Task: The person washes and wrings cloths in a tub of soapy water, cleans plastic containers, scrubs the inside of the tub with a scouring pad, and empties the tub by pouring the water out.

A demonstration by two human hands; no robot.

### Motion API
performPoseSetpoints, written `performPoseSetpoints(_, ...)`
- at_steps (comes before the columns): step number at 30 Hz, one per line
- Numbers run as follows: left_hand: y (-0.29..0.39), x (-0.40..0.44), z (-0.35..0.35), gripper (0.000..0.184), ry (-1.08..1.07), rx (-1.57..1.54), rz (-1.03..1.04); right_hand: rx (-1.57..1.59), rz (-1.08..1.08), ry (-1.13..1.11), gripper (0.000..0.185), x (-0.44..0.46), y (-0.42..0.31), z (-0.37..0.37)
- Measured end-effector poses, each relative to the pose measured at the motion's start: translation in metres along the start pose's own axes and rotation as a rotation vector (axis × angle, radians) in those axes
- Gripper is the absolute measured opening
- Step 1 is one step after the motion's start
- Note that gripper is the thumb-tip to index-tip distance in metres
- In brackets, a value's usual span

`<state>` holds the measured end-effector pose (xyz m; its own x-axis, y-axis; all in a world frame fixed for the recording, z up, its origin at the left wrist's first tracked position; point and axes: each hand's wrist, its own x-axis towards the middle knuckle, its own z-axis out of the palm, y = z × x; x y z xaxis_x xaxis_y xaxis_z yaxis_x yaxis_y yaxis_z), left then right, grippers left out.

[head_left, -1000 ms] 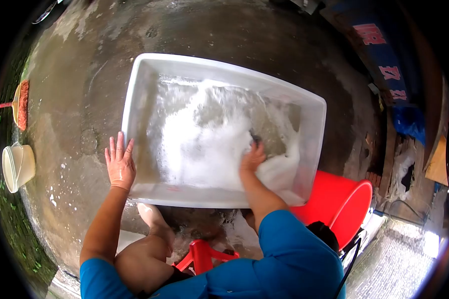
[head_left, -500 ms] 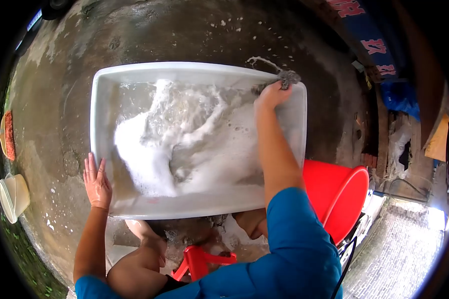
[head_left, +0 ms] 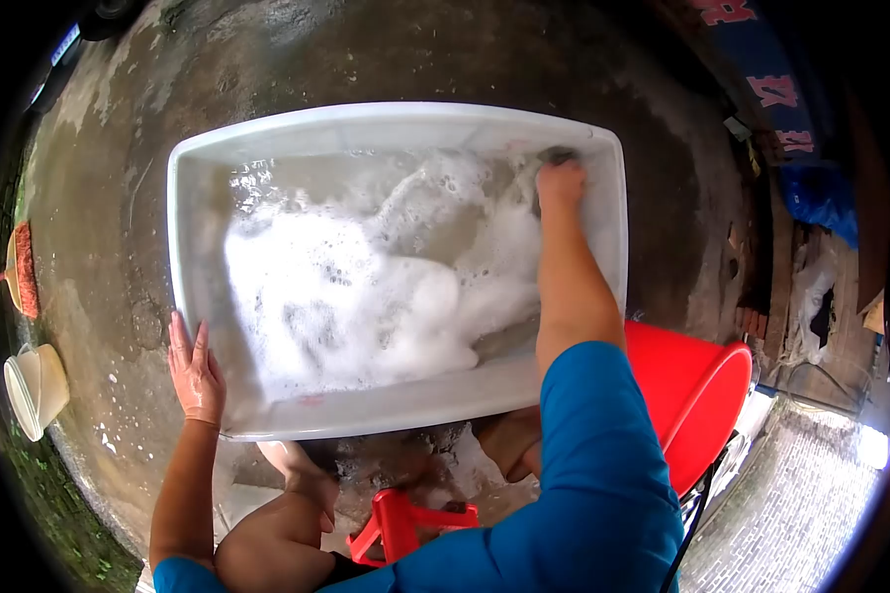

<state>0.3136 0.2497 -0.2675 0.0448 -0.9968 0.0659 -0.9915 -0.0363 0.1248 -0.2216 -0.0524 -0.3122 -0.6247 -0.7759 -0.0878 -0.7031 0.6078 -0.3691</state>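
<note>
A large white plastic tub point(head_left: 396, 127) holds soapy water, with thick white foam point(head_left: 316, 287) over its left and middle. My right hand point(head_left: 562, 185) is inside the far right corner, closed around a dark grey steel wool scourer point(head_left: 559, 155). The scourer is against or very near the inner wall there, mostly covered by my fingers. At the near left corner, my left hand point(head_left: 197, 376) lies on the tub's rim with fingers stretched out, holding nothing.
To the right of the tub lies a tilted red bucket point(head_left: 677, 381). A red stool point(head_left: 398, 524) is between my legs. On the left are a pale bucket point(head_left: 38, 390) and a broom with reddish bristles point(head_left: 25, 272). The concrete floor point(head_left: 109, 247) is wet.
My right hand has carried the scourer from over the far right rim down inside the corner. Foam has spread across more of the water. My left hand stays on the rim.
</note>
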Motion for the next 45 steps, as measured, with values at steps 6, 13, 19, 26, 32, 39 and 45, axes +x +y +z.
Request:
performPoseSetpoints(6,0.003,0.002,-0.002,0.052,-0.002,-0.042,-0.033,-0.444,-0.11,-0.153,0.053,-0.111,0.002,0.017)
performPoseSetpoints(13,-0.004,0.004,-0.004,0.055,-0.003,-0.093,-0.033,-0.385,-0.523,-0.405,0.048,-0.225,-0.004,0.055)
performPoseSetpoints(19,-0.036,0.027,-0.007,0.055,-0.104,0.155,-0.109,0.268,-0.731,-0.596,0.039,-0.257,0.014,-0.065)
performPoseSetpoints(26,-0.07,0.017,-0.009,0.056,-0.21,0.322,-0.209,-0.061,-0.788,-0.159,0.038,-0.234,0.115,-0.195)
performPoseSetpoints(32,0.016,0.028,-0.038,0.074,-0.535,0.587,-0.289,-0.447,-0.753,-0.174,0.028,-0.27,0.155,-0.157)
performPoseSetpoints(39,0.291,-0.064,-0.043,0.089,-0.717,-0.167,0.831,0.105,-0.759,-0.016,0.034,-0.287,0.187,-0.165)
performPoseSetpoints(45,0.321,-0.107,0.022,0.012,-0.412,-0.244,0.685,-0.024,-0.6,-0.275,0.035,-0.305,0.217,-0.166)
